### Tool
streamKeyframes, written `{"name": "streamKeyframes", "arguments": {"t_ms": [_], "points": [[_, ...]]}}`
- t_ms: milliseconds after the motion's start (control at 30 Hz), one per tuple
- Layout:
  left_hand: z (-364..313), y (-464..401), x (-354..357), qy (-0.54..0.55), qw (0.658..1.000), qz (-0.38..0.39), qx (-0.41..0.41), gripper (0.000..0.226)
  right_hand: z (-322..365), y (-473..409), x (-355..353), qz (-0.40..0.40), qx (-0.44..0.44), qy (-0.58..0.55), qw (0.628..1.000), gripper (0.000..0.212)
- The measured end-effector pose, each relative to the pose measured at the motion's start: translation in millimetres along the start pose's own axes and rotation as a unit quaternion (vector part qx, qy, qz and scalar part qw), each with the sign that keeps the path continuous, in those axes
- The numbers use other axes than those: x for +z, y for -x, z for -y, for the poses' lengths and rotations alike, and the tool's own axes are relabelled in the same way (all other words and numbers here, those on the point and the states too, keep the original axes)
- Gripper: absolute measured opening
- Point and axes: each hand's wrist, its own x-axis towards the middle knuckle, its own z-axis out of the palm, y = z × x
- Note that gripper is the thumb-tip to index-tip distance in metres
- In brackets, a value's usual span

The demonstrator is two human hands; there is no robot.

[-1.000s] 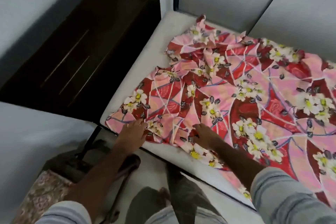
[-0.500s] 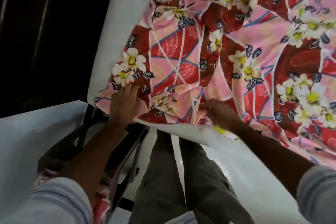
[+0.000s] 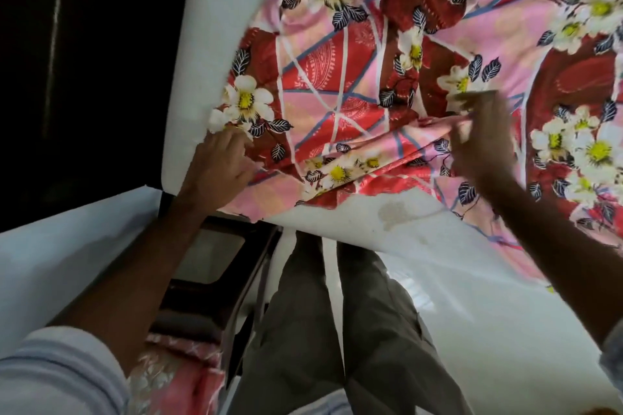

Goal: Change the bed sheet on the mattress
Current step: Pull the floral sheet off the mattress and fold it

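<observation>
A pink and red bed sheet (image 3: pixel 344 77) with white flowers lies crumpled over the white mattress (image 3: pixel 209 27). The mattress corner sits at the lower left, with bare mattress showing along its left side and front edge. My left hand (image 3: pixel 219 168) rests on the sheet's corner near that mattress corner, fingers bent onto the cloth. My right hand (image 3: pixel 482 141) is blurred and pinches a raised fold of the sheet, lifting it slightly above the mattress.
Dark furniture (image 3: pixel 84 60) stands to the left of the mattress. A pale wall or panel (image 3: pixel 67 246) runs at lower left. Below the mattress edge are my legs (image 3: pixel 337 330), a dark frame (image 3: pixel 215 266) and a red patterned cloth (image 3: pixel 175 377) on the floor.
The camera has leaned in closer over the mattress corner. My right hand moved right and up, lifting a fold of the sheet. My left hand stays on the sheet's corner.
</observation>
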Motion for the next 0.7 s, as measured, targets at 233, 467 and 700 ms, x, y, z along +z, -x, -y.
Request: {"name": "streamKeyframes", "arguments": {"t_ms": [233,467,700], "points": [[2,9,16,-0.128,0.990,0.059,0.007,0.030,101,84,93,0.235,-0.219,0.062,0.945,0.065],[10,15,4,0.028,0.999,-0.002,-0.025,0.012,104,64,101,0.150,-0.125,-0.099,0.976,0.009],[-82,7,-10,0.261,0.958,0.012,0.118,0.053,84,31,9,0.192,-0.062,-0.216,0.955,0.017]]}}
